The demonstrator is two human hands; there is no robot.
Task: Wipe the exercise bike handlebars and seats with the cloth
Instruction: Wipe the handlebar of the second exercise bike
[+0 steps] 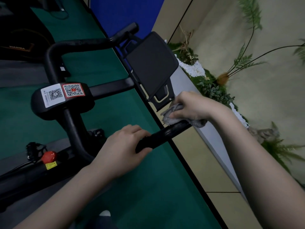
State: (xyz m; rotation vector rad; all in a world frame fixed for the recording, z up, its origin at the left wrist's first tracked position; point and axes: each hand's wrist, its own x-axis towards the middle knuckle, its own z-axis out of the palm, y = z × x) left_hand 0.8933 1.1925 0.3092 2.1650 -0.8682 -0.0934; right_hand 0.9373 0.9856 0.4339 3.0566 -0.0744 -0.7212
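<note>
Handlebars (166, 133) of a black exercise bike fill the middle of the view, and the nearest bar end is in both hands. Left hand (123, 150) has its fingers curled round the near part of that bar, thumb underneath. Just past it, right hand (189, 108) presses a crumpled grey cloth (170, 119) onto the bar's tip, fingers closed over the cloth, which wraps the end and hangs a little at the wrist side. Beyond the hands a dark tablet holder (151, 63) is mounted on the central stem. To its left the stem clamp carries two QR stickers (62, 93), and a red knob (49, 157) sits lower on the frame. Green floor matting (115, 66) lies under the bike; leafy plants (214, 90) line the wall at the far right.
</note>
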